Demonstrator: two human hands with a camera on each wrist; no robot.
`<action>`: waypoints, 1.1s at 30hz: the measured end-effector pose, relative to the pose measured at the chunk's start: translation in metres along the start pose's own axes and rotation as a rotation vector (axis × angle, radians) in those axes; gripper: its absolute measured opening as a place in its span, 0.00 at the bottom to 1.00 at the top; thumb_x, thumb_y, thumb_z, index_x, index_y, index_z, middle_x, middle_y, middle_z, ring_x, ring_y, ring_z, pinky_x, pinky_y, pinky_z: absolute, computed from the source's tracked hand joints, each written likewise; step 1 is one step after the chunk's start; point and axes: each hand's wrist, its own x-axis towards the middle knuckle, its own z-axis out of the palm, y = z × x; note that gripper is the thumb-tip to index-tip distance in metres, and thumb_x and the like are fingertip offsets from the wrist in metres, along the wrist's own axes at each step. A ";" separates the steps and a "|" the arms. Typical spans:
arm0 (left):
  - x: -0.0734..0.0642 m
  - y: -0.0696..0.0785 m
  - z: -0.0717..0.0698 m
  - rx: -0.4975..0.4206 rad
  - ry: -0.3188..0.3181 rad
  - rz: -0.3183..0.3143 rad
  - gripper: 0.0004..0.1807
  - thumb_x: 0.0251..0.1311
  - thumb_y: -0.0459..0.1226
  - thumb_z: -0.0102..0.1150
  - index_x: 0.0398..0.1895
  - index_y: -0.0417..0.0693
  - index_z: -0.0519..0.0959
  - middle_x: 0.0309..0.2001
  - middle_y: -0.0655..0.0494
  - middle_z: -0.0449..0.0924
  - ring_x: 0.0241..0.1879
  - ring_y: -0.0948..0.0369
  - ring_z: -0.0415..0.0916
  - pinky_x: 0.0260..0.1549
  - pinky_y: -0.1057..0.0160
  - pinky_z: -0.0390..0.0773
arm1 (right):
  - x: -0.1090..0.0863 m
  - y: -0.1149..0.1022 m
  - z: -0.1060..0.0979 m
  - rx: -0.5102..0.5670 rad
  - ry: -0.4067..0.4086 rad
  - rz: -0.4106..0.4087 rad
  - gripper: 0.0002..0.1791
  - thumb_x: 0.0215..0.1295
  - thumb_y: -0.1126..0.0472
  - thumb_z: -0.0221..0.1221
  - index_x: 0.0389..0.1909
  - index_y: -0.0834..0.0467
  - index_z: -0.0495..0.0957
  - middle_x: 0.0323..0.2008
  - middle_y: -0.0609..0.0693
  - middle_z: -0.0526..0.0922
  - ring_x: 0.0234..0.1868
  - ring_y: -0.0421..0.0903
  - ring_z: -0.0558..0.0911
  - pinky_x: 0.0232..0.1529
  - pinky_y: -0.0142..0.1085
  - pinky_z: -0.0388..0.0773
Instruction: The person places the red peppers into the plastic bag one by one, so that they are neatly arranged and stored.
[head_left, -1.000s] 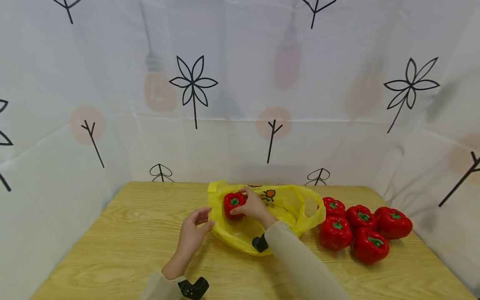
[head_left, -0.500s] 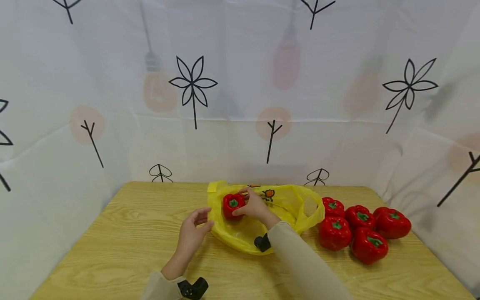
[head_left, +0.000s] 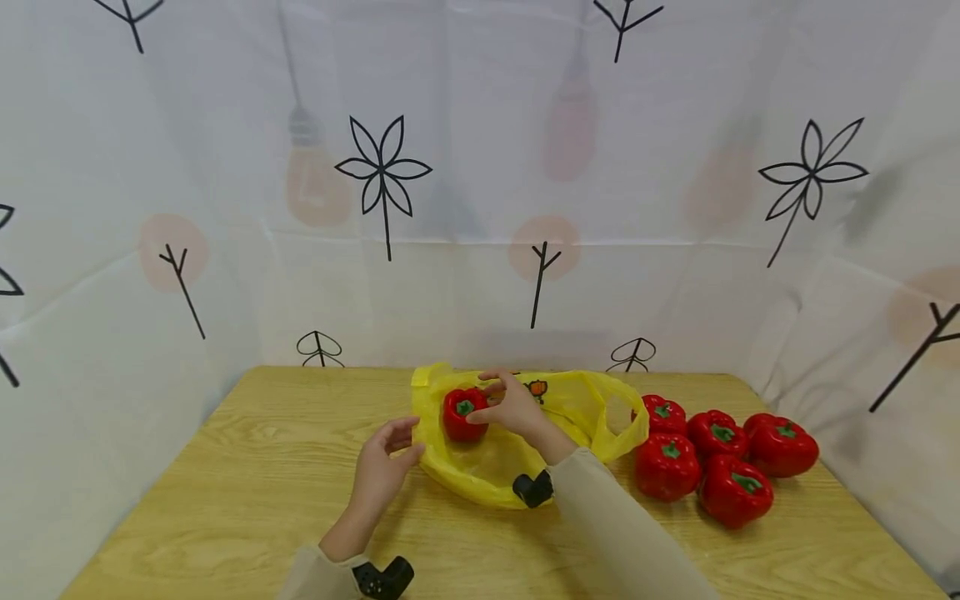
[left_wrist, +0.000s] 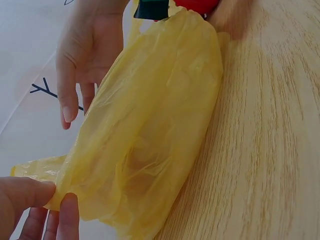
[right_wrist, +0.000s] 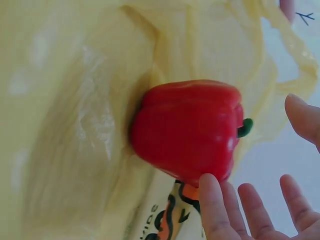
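A yellow plastic bag [head_left: 480, 487] lies on the table with its mouth held open toward me. Inside its left part sits a red bell pepper [head_left: 457, 425] with a green stem, seen large in the right wrist view as the pepper [right_wrist: 185, 130] against the bag's wall. My left hand [head_left: 380, 468] pinches the bag's left edge between thumb and fingers, clearest in the left wrist view. The right hand [head_left: 521, 412] is over the bag mouth with its fingers spread. Its thumb stands apart from the pepper, while one fingertip looks close to or touching it.
Several more red peppers [head_left: 670, 468] are grouped on the right of the wooden table [head_left: 247, 475], next to the bag's handle loop. A white patterned cloth [head_left: 465, 167] hangs behind the table and at its sides.
My right hand's fingers have spread from around the pepper, and the hand has drawn slightly right. The pepper stays in the bag. The left hand keeps its place at the edge.
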 end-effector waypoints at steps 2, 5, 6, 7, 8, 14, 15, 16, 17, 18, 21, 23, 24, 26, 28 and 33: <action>0.000 0.000 0.000 -0.005 0.000 -0.001 0.18 0.56 0.30 0.62 0.51 0.42 0.77 0.47 0.48 0.77 0.46 0.53 0.74 0.42 0.59 0.78 | -0.003 -0.001 -0.001 0.006 0.006 -0.007 0.36 0.49 0.65 0.70 0.60 0.57 0.67 0.53 0.59 0.72 0.50 0.57 0.74 0.47 0.46 0.77; 0.000 -0.001 -0.001 -0.010 0.004 -0.007 0.18 0.56 0.30 0.62 0.52 0.42 0.77 0.47 0.48 0.77 0.46 0.52 0.74 0.41 0.60 0.78 | -0.006 -0.003 -0.002 0.020 0.009 -0.016 0.35 0.50 0.66 0.69 0.60 0.57 0.67 0.53 0.59 0.72 0.50 0.57 0.74 0.46 0.45 0.77; 0.000 -0.001 -0.001 -0.012 0.006 -0.011 0.18 0.56 0.31 0.62 0.52 0.43 0.77 0.47 0.48 0.77 0.46 0.53 0.74 0.41 0.60 0.78 | -0.007 -0.004 -0.002 0.022 0.006 -0.022 0.34 0.50 0.66 0.69 0.60 0.58 0.67 0.52 0.59 0.72 0.50 0.57 0.74 0.46 0.45 0.77; 0.000 -0.001 -0.001 -0.013 0.007 -0.014 0.18 0.56 0.31 0.62 0.52 0.43 0.77 0.47 0.48 0.77 0.47 0.53 0.74 0.41 0.60 0.78 | -0.009 -0.004 -0.003 0.025 0.004 -0.028 0.34 0.50 0.66 0.69 0.60 0.58 0.67 0.52 0.59 0.72 0.49 0.57 0.74 0.45 0.45 0.78; 0.000 -0.001 -0.001 -0.014 0.009 -0.016 0.18 0.56 0.31 0.62 0.52 0.43 0.77 0.47 0.48 0.77 0.47 0.53 0.74 0.41 0.60 0.78 | -0.010 -0.005 -0.003 0.029 0.003 -0.031 0.34 0.51 0.66 0.69 0.60 0.58 0.67 0.52 0.60 0.72 0.49 0.57 0.73 0.45 0.44 0.78; -0.001 0.000 0.000 -0.021 0.008 -0.014 0.19 0.56 0.31 0.62 0.52 0.42 0.77 0.47 0.48 0.77 0.46 0.53 0.74 0.41 0.61 0.78 | -0.023 -0.010 -0.004 0.051 0.017 -0.064 0.32 0.51 0.65 0.69 0.58 0.59 0.68 0.53 0.60 0.72 0.50 0.57 0.73 0.45 0.45 0.77; -0.001 0.000 0.000 -0.024 0.008 -0.014 0.19 0.56 0.30 0.62 0.52 0.42 0.77 0.47 0.48 0.77 0.46 0.52 0.74 0.40 0.61 0.78 | -0.025 -0.011 -0.003 0.054 0.019 -0.072 0.32 0.51 0.65 0.69 0.58 0.59 0.69 0.53 0.60 0.72 0.50 0.57 0.73 0.45 0.45 0.77; -0.001 0.000 0.000 -0.027 0.009 -0.014 0.19 0.56 0.30 0.62 0.52 0.42 0.77 0.47 0.48 0.77 0.46 0.52 0.74 0.39 0.62 0.79 | -0.028 -0.012 -0.003 0.054 0.018 -0.077 0.32 0.51 0.65 0.69 0.58 0.59 0.69 0.53 0.60 0.72 0.50 0.57 0.73 0.45 0.45 0.77; -0.001 0.000 0.000 -0.028 0.009 -0.015 0.19 0.56 0.30 0.62 0.52 0.42 0.76 0.47 0.48 0.77 0.46 0.52 0.74 0.38 0.63 0.79 | -0.030 -0.013 -0.002 0.055 0.017 -0.082 0.31 0.51 0.65 0.69 0.58 0.59 0.69 0.53 0.60 0.72 0.51 0.58 0.73 0.45 0.46 0.77; -0.002 0.000 0.000 -0.026 0.009 -0.016 0.19 0.56 0.30 0.62 0.52 0.42 0.76 0.47 0.48 0.77 0.47 0.52 0.74 0.38 0.63 0.79 | -0.032 -0.014 -0.002 0.059 0.015 -0.087 0.31 0.51 0.64 0.69 0.57 0.59 0.69 0.53 0.60 0.72 0.51 0.58 0.73 0.46 0.46 0.77; -0.002 0.000 0.000 -0.024 0.006 -0.016 0.19 0.56 0.30 0.62 0.52 0.42 0.76 0.47 0.48 0.77 0.47 0.52 0.74 0.38 0.63 0.79 | -0.040 -0.017 -0.001 0.076 0.011 -0.108 0.31 0.52 0.64 0.68 0.58 0.59 0.69 0.54 0.60 0.72 0.53 0.60 0.72 0.47 0.47 0.77; -0.002 0.000 0.000 -0.015 0.005 -0.012 0.19 0.56 0.31 0.62 0.52 0.43 0.76 0.47 0.48 0.77 0.47 0.52 0.74 0.39 0.62 0.79 | -0.045 -0.018 -0.001 0.094 0.010 -0.122 0.31 0.52 0.64 0.68 0.57 0.59 0.69 0.54 0.60 0.72 0.53 0.61 0.72 0.47 0.47 0.77; -0.002 -0.001 0.000 -0.012 0.005 -0.009 0.19 0.56 0.31 0.62 0.52 0.43 0.76 0.47 0.48 0.77 0.47 0.52 0.74 0.40 0.62 0.79 | -0.047 -0.018 -0.001 0.103 0.008 -0.131 0.31 0.52 0.64 0.68 0.57 0.59 0.69 0.54 0.61 0.71 0.53 0.61 0.72 0.46 0.46 0.77; -0.002 0.000 0.000 -0.014 0.004 -0.007 0.19 0.56 0.31 0.62 0.52 0.43 0.76 0.47 0.48 0.77 0.47 0.52 0.74 0.41 0.60 0.78 | -0.051 -0.018 -0.002 0.109 0.008 -0.149 0.30 0.52 0.63 0.68 0.56 0.59 0.69 0.53 0.61 0.71 0.52 0.61 0.72 0.45 0.46 0.77; -0.002 0.000 0.000 -0.014 0.003 -0.008 0.19 0.56 0.31 0.62 0.53 0.43 0.76 0.47 0.48 0.77 0.47 0.52 0.74 0.42 0.60 0.78 | -0.054 -0.018 -0.003 0.120 0.008 -0.161 0.29 0.52 0.63 0.68 0.55 0.57 0.70 0.53 0.61 0.71 0.52 0.61 0.73 0.44 0.45 0.78; -0.002 0.000 0.001 -0.015 0.009 -0.015 0.19 0.56 0.30 0.62 0.52 0.43 0.77 0.47 0.48 0.76 0.47 0.52 0.74 0.41 0.60 0.78 | -0.064 -0.017 -0.004 0.148 0.021 -0.177 0.27 0.52 0.65 0.68 0.54 0.55 0.71 0.50 0.60 0.72 0.50 0.61 0.74 0.42 0.44 0.79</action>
